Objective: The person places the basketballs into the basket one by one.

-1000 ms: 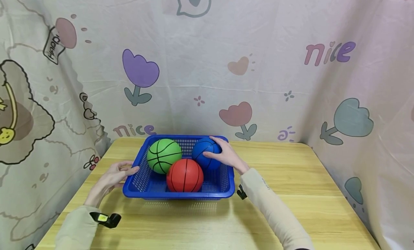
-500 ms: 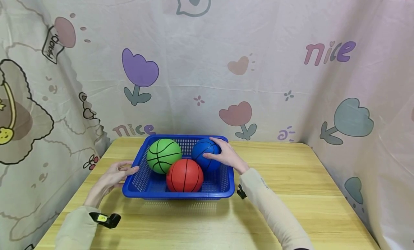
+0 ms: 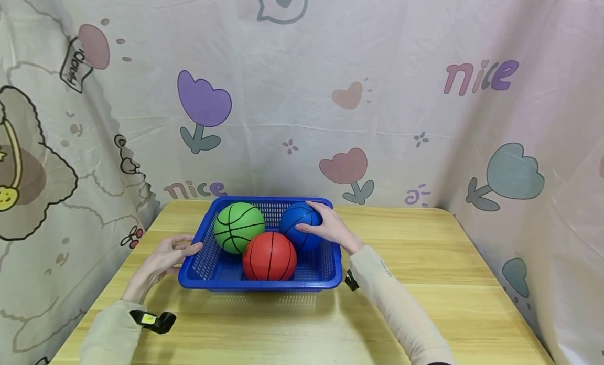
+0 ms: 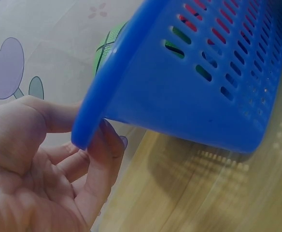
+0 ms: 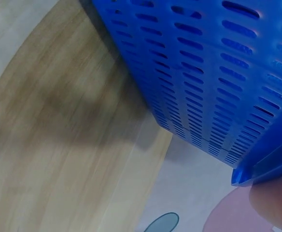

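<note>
A blue plastic basket [image 3: 259, 286] stands on the table with three small basketballs in it. The green basketball [image 3: 239, 227] is at its left, the red basketball [image 3: 270, 256] in front, and the blue basketball [image 3: 298, 221] at the back right. With my left hand [image 3: 166, 256] I pinch the basket's left rim, thumb on top; the left wrist view shows fingers [image 4: 100, 159] beneath the rim. My right hand [image 3: 332, 229] spans the blue ball, thumb on the near side and fingers over its far side. In the right wrist view only a blurred bit of that hand shows beside the basket rim.
The wooden table [image 3: 415, 270] extends to the right of the basket and in front of it. A patterned curtain [image 3: 396, 108] hangs behind the table and along both sides. Each wrist carries a small black camera [image 3: 153, 321].
</note>
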`<control>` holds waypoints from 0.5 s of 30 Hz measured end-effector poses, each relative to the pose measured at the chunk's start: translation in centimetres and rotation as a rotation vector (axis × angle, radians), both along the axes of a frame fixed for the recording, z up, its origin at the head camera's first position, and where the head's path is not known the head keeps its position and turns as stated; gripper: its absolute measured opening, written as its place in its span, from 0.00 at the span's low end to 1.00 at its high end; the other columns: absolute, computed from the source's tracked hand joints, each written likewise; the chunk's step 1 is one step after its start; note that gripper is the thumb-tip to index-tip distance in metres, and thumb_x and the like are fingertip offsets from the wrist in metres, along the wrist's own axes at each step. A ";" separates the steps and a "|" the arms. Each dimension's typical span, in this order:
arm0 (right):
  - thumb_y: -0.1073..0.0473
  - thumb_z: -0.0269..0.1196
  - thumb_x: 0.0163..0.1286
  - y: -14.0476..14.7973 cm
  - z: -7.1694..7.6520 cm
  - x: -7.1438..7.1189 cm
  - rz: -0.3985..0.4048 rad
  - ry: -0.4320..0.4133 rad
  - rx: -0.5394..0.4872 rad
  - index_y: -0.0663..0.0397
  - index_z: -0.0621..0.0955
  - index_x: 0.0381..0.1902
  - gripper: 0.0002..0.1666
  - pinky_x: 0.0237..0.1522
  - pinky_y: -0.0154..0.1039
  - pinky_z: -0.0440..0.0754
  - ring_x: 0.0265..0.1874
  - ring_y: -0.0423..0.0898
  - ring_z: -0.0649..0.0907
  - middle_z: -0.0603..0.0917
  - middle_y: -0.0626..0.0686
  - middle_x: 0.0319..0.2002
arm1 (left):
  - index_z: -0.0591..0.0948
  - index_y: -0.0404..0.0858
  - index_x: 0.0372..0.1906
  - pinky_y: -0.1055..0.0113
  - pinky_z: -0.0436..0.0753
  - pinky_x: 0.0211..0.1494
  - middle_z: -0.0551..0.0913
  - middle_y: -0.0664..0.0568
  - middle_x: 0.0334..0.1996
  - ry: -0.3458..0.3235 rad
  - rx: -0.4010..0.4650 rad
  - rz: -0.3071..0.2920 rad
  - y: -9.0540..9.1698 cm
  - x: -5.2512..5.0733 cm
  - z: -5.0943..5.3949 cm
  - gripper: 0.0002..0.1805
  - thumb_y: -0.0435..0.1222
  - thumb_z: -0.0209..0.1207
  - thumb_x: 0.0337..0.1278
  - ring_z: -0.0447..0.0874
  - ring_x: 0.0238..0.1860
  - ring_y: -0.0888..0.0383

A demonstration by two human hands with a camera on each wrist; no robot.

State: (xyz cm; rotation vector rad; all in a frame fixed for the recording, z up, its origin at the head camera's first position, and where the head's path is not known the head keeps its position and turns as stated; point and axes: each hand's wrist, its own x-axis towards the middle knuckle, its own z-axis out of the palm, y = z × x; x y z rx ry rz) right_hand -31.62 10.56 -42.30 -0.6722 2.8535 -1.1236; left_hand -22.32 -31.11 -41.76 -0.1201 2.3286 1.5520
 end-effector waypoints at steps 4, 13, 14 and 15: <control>0.33 0.68 0.62 0.0 -0.1 0.0 -0.002 -0.012 0.008 0.41 0.65 0.77 0.50 0.72 0.61 0.69 0.76 0.57 0.65 0.68 0.53 0.76 | 0.49 0.25 0.77 0.52 0.88 0.54 0.56 0.23 0.75 -0.004 -0.024 -0.005 -0.1 0.0 -0.1 0.45 0.50 0.53 0.74 0.84 0.55 0.50; 0.32 0.64 0.66 0.1 -0.5 0.2 -0.009 0.044 0.041 0.43 0.61 0.79 0.50 0.74 0.64 0.65 0.77 0.57 0.63 0.65 0.54 0.78 | 0.49 0.25 0.77 0.52 0.88 0.54 0.56 0.24 0.75 -0.003 -0.025 -0.002 0.0 0.0 0.1 0.46 0.51 0.54 0.73 0.84 0.55 0.50; 0.33 0.64 0.66 0.2 -0.6 0.2 -0.007 0.048 0.036 0.43 0.61 0.79 0.50 0.74 0.64 0.64 0.77 0.58 0.62 0.64 0.54 0.78 | 0.50 0.25 0.77 0.52 0.88 0.54 0.57 0.24 0.75 -0.003 -0.023 0.000 0.0 0.0 0.1 0.46 0.51 0.54 0.73 0.85 0.55 0.51; 0.33 0.63 0.67 0.2 -0.6 0.2 -0.007 0.052 0.032 0.44 0.60 0.79 0.50 0.75 0.64 0.64 0.78 0.58 0.62 0.64 0.55 0.78 | 0.50 0.25 0.77 0.52 0.88 0.53 0.57 0.24 0.74 -0.002 -0.024 0.001 0.1 0.0 0.1 0.45 0.51 0.54 0.73 0.85 0.54 0.52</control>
